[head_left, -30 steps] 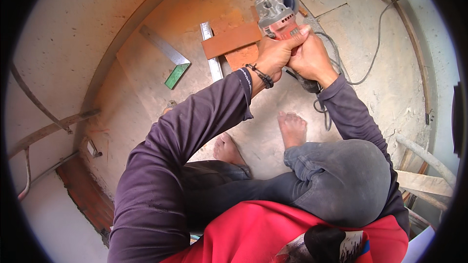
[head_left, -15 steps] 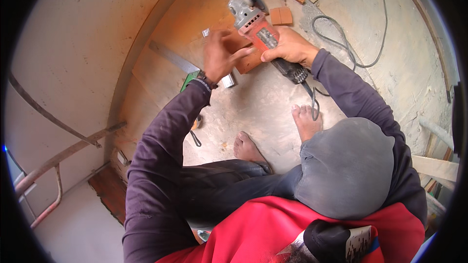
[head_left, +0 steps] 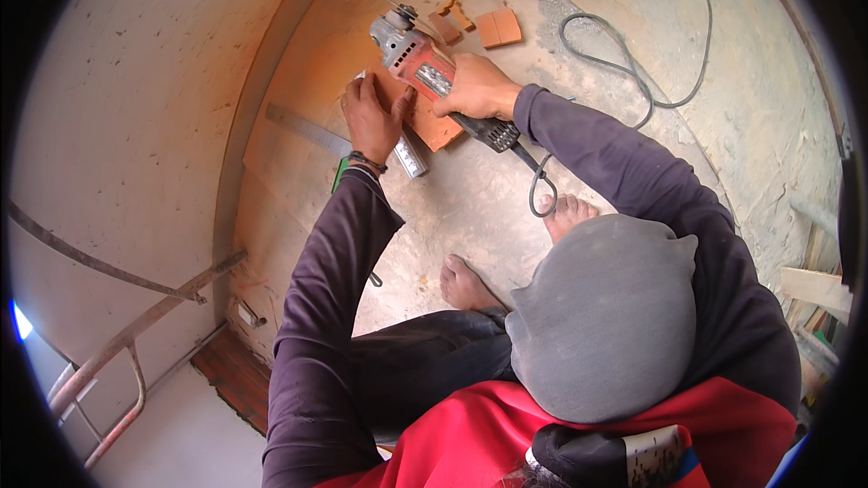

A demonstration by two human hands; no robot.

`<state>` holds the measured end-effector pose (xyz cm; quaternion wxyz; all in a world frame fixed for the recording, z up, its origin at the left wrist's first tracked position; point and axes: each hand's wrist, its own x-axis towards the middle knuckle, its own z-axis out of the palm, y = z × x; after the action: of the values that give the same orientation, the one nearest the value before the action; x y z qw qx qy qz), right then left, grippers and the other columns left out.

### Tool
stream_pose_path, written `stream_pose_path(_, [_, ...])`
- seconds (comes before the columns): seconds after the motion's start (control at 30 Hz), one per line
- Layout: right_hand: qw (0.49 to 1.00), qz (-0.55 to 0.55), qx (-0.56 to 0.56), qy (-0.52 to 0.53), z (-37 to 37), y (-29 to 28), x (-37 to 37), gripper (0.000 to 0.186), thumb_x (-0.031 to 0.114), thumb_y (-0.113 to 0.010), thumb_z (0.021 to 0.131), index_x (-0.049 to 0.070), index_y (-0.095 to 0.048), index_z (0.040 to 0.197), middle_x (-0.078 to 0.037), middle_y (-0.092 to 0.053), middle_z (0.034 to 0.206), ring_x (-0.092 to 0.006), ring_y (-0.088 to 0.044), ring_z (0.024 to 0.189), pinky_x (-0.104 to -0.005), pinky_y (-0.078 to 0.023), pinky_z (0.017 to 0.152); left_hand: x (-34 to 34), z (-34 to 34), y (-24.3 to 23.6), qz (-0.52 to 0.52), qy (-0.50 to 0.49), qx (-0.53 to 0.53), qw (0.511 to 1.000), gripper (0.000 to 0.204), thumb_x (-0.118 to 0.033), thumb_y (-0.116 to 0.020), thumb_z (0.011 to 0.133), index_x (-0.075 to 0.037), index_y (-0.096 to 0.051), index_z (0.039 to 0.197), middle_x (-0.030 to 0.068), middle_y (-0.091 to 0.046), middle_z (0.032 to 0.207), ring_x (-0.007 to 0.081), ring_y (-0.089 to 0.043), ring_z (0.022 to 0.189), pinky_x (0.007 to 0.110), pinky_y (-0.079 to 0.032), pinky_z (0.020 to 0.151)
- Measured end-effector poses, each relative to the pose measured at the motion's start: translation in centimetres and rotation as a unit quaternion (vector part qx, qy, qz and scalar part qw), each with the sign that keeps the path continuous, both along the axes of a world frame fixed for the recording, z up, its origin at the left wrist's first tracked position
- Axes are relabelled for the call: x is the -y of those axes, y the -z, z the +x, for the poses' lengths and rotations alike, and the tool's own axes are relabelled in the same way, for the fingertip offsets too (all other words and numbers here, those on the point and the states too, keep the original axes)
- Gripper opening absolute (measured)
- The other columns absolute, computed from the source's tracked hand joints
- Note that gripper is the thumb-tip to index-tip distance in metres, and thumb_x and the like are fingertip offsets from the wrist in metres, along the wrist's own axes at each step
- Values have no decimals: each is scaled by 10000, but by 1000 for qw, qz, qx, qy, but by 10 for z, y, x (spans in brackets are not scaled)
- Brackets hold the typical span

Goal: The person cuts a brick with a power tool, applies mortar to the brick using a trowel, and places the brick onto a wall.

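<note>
My right hand (head_left: 481,88) is wrapped round the red body of an angle grinder (head_left: 425,68). The grinder's grey head points up and left, and its thin disc is seen nearly edge-on above an orange clay tile (head_left: 435,129). Whether the disc touches the tile I cannot tell. My left hand (head_left: 372,125) lies over a silver metal bar (head_left: 411,158) at the tile's left edge, its thumb near the tile and its fingers toward the bar's far end. Part of the bar is hidden under this hand.
Cut tile pieces (head_left: 498,28) and orange offcuts (head_left: 457,12) lie beyond the grinder. A steel rule with a green handle (head_left: 307,131) is at the left. The grinder's cord (head_left: 624,59) loops across the floor on the right. My bare feet (head_left: 466,282) are close by.
My right hand has brought the grinder left and lower over the tile. My left hand has shifted left and down onto the metal bar. The view has moved slightly.
</note>
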<state>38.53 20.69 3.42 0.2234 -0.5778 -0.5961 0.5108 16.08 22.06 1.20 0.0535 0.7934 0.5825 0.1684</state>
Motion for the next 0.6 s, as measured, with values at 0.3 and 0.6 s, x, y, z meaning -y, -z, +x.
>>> stream_pose_path(0.3, [1000,-3,3,2,-6,9,-15,590,357,-822,554,-84,-685,921,-261,-697,901,-354,-703,849,-375,-548,776,-11,-9,5,-18,37,17,999,637,-336,-809,777,51,-565,1221,217,-577,1186,379,-574,1105,434,-470,958])
stream_pose_path(0.6, [998,-39,18,-35,-11,9,-18,643,380,-846,569,-56,-645,997,-231,-686,953,-332,-679,900,-382,-525,805,-16,-7,2,-97,38,26,994,678,-306,-841,725,65,-566,1222,224,-586,1197,385,-569,1100,439,-461,970])
